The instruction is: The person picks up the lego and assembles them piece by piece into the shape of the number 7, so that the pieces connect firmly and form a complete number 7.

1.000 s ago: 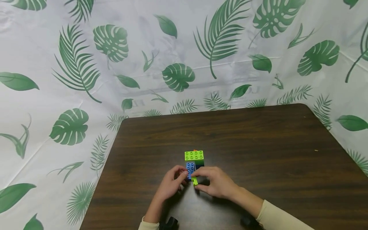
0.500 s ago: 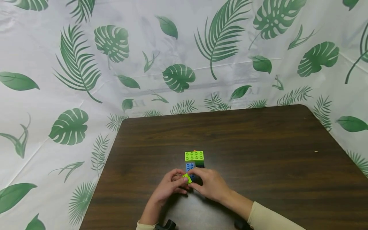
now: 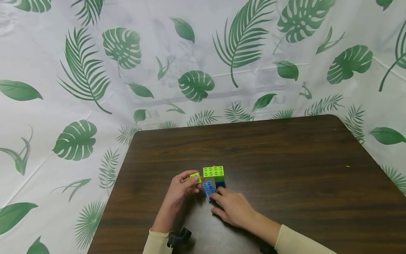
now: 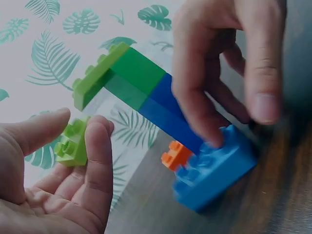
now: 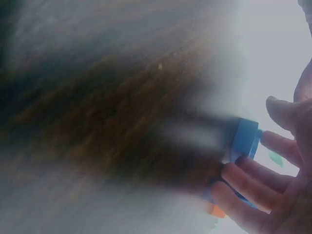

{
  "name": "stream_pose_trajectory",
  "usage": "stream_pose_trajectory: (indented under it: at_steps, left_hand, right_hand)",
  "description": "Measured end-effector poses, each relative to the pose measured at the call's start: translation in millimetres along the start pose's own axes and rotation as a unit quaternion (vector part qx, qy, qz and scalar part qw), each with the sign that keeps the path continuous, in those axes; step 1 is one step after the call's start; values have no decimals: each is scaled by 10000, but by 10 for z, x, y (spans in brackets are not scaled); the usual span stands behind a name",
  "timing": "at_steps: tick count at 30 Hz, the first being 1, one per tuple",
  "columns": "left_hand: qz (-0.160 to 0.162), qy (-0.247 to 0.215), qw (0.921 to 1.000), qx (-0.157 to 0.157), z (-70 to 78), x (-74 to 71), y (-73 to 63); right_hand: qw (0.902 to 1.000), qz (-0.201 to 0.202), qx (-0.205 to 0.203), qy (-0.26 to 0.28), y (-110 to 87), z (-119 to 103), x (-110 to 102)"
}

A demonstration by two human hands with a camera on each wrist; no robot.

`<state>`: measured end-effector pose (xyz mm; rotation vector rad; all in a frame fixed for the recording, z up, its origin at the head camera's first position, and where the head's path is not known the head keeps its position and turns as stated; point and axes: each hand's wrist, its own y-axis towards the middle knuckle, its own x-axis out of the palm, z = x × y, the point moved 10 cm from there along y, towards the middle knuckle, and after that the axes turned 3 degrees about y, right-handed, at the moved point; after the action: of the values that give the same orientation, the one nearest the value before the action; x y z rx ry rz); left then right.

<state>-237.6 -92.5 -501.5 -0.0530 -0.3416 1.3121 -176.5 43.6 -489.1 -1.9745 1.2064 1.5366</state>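
My left hand (image 3: 176, 190) pinches a small lime green brick (image 3: 196, 177) between thumb and fingers, raised left of a stack. Its studs show in the left wrist view. A light blue studded brick (image 3: 208, 188) lies slightly turned on the table in front of the stack. My right hand (image 3: 234, 208) touches the top of this blue brick with a fingertip, thumb held away from it. The stack has a long lime green brick (image 3: 213, 171) across the top, green bricks (image 4: 137, 72) below and dark blue bricks (image 4: 168, 109) under those.
An orange brick (image 4: 176, 156) shows low beside the stack, mostly hidden in the head view. The dark wooden table (image 3: 285, 158) meets a leaf-patterned white curtain (image 3: 196, 46) behind. A black strap device (image 3: 179, 237) sits on the left wrist.
The small lime brick has passed from my right hand into my left, which has moved left and away from me with it. The blue brick has turned slightly.
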Motion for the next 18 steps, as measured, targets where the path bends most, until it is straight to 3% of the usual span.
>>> stream_pose_trajectory:
  at_steps: [5, 9, 14, 18]
  left_hand:
    - [-231, 35, 9993, -279, 76, 55, 67]
    - [-473, 134, 9984, -294, 154, 115, 80]
    - [-674, 94, 9969, -387, 198, 166, 85]
    - [-785, 72, 9961, -386, 224, 193, 95]
  right_hand:
    - [9999, -7, -131, -3, -42, 44, -22]
    - [9997, 52, -237, -5, -60, 65, -42]
    - [9942, 51, -542, 928, -69, 40, -152]
    - [9748, 244, -1105, 1923, -63, -38, -390]
